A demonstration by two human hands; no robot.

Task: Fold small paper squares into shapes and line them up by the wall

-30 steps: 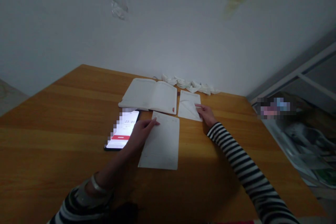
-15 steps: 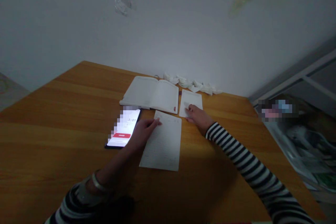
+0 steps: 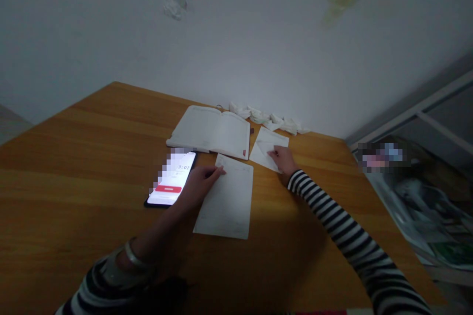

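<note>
A larger lined sheet of paper (image 3: 231, 202) lies flat on the table. My left hand (image 3: 201, 182) is at its upper left edge, thumb and forefinger pressed together on the paper. Further right, a smaller sheet of paper (image 3: 263, 150) lies slanted, with a crease line across it. My right hand (image 3: 284, 158) is closed, its fingertips pinching the right part of that small sheet. Beyond both sheets an open notebook (image 3: 210, 130) lies with blank-looking pages. A phone (image 3: 172, 179) with a lit timer screen is just left of my left hand.
Several crumpled white paper pieces (image 3: 260, 116) line the wall behind the notebook. The wooden table (image 3: 84, 157) meets the wall (image 3: 221, 34) at its back. Past the table's right edge stands a metal-framed rack (image 3: 424, 108) with plastic-wrapped items.
The small sheet has turned and its right part is now gripped, with a crease showing. My right hand has shifted slightly. My left hand stays on the larger sheet.
</note>
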